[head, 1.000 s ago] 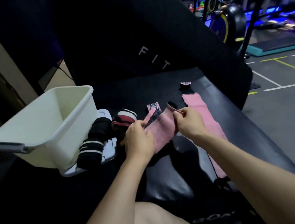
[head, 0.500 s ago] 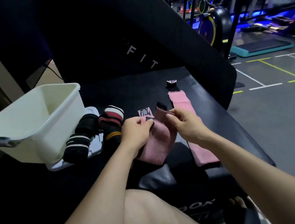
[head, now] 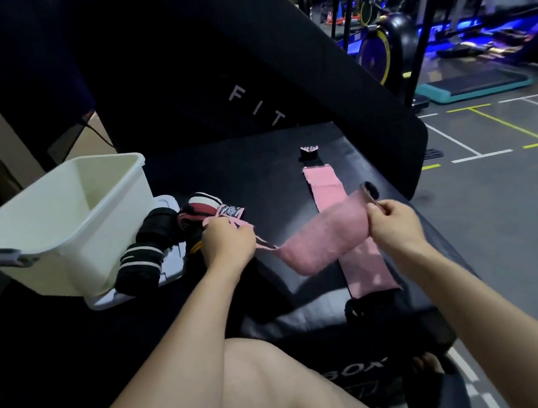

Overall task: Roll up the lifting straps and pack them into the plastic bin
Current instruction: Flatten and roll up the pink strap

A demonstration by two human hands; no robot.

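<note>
While the white plastic bin is sitting at the left edge of the black padded bench, nothing is showing inside it; its pale inner walls are all that can be made out, and its floor is hidden behind the near wall. It is resting on a white lid, whose near corner is poking out beneath it. Two rolled black straps with white stripes are lying on that lid, just beside the bin's right wall, and a dark red and white roll is sitting behind them.

Near the middle of the bench the person is holding a pink lifting strap stretched between both hands and sagging between them. The left hand is pinching the thin loop end with curled fingers, and the strap's printed label is lying just beyond its knuckles. The right hand is gripping the strap's other, dark-tipped end. A second pink strap is lying flat along the right side of the bench, passing under the held one; its near end is merging into shadow at the front edge, where I cannot tell how it finishes. Much of the bench is too dark to read.
</note>
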